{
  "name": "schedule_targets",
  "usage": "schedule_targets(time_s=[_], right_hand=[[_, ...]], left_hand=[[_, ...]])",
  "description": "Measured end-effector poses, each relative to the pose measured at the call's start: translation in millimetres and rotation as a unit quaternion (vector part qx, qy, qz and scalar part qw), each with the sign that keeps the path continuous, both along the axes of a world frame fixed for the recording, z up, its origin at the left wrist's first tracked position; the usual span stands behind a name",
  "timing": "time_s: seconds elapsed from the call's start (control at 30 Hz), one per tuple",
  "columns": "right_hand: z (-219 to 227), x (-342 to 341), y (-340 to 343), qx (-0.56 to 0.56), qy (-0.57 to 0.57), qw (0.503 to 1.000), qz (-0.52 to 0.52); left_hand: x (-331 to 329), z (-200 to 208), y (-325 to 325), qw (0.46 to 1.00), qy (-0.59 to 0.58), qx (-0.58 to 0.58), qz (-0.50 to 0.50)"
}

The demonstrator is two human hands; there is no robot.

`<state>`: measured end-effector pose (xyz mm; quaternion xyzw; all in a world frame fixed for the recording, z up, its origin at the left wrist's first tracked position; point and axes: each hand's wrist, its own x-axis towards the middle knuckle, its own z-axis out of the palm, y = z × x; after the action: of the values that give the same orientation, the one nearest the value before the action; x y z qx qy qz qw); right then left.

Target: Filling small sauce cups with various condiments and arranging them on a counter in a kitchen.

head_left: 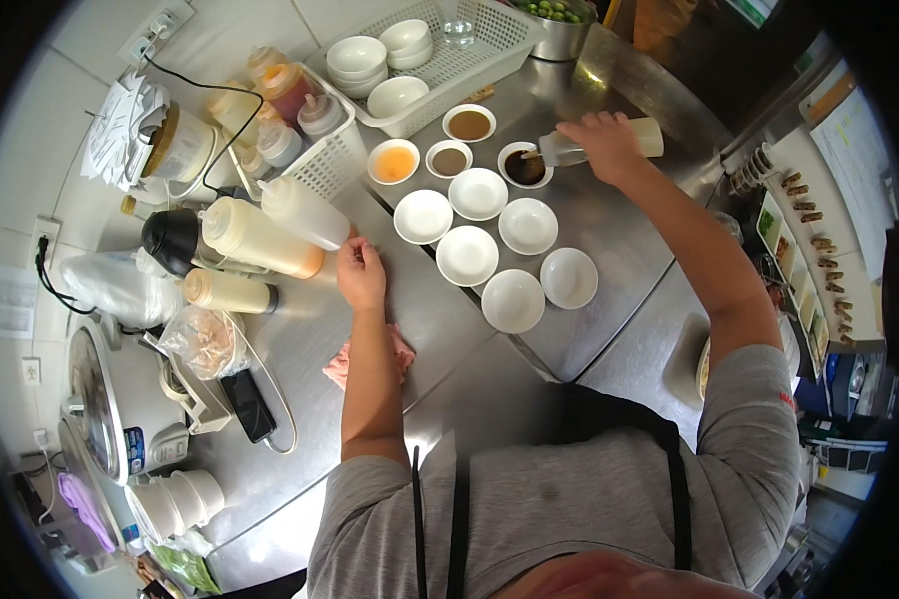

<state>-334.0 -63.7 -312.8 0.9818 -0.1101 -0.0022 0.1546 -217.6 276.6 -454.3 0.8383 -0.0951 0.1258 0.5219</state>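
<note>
My right hand (609, 145) is wrapped round a squeeze bottle (566, 151) with pale contents, tipped on its side. Its nozzle points into a small white bowl (525, 166) holding dark sauce. Three more filled bowls stand close by: one of orange sauce (392, 161), one of grey-brown sauce (449, 160) and one of brown sauce (468, 124). Nearer me, several white bowls (467, 256) with nothing visible in them sit grouped on the steel counter. My left hand (362, 275) is curled closed beside the base of a whitish squeeze bottle (305, 212), with nothing visible in it.
A white basket (514, 50) of stacked bowls stands at the back, beside a pot of green produce (559, 12). Sauce bottles (260, 238) crowd the left. A pink cloth (400, 354) lies under my left forearm. A phone (247, 406) with a cable rests nearer me.
</note>
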Motion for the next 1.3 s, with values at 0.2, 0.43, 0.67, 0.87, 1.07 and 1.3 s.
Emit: schedule_targets(time_s=[0.2,0.43,0.67,0.87,1.07,1.3], right_hand=[[-5.3,13.3,30.9,-0.006,-0.059,0.989,0.136],[-0.6,33.4,55.2,-0.128,-0.018,0.972,0.196],[14.1,39.0,61.5,-0.149,0.056,0.974,0.161],[16.5,41.9,61.9,-0.17,0.063,0.97,0.163],[18.3,47.3,63.6,-0.15,0.063,0.975,0.151],[22.3,45.6,60.8,-0.154,0.06,0.976,0.141]], left_hand=[[-6.9,14.7,-2.7,1.0,0.018,0.012,0.008],[-6.8,12.7,-3.5,0.999,0.021,0.024,0.029],[-7.6,15.7,-3.7,0.999,0.028,0.016,0.018],[-7.8,17.5,-3.6,0.999,0.018,0.026,0.021],[-8.4,16.5,-4.1,1.0,0.008,0.018,0.021],[-8.5,17.3,-4.0,1.0,0.013,0.02,0.017]])
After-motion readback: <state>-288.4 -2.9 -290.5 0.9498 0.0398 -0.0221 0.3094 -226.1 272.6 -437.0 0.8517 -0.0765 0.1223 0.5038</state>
